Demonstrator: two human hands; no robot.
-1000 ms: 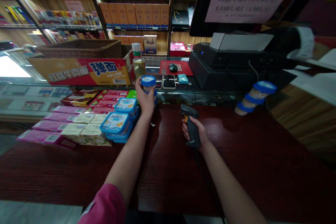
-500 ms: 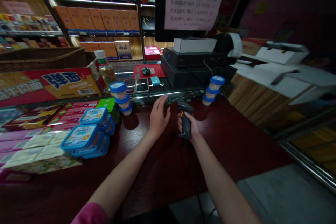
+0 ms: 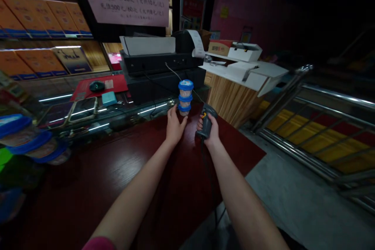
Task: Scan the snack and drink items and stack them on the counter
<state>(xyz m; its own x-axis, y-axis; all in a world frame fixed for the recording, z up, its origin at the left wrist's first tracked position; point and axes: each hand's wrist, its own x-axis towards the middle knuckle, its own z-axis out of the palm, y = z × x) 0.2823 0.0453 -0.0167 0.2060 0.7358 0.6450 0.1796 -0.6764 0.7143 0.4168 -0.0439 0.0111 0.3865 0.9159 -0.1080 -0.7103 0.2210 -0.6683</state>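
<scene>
My right hand (image 3: 213,129) is wrapped round the handle of a dark barcode scanner (image 3: 207,122), whose cable runs down past the edge of the counter. Close to it stands a stack of three small round tubs (image 3: 185,98) with blue lids. My left hand (image 3: 175,125) is at the base of this stack, thumb and fingers apart around its near side. Whether the fingertips touch the lowest tub I cannot tell. The dark red wooden counter (image 3: 123,179) lies under both hands.
More blue-lidded tubs (image 3: 32,140) are stacked at the left. Two phones (image 3: 83,110), a small light-blue box (image 3: 109,98) and a mouse (image 3: 96,86) lie behind. A black receipt printer (image 3: 184,43) sits beyond the tubs. Metal railings (image 3: 322,125) stand at the right.
The view has turned to the right. My left hand has moved right and forward to the tub stack. The scanner stays in my right hand, now closer to that stack.
</scene>
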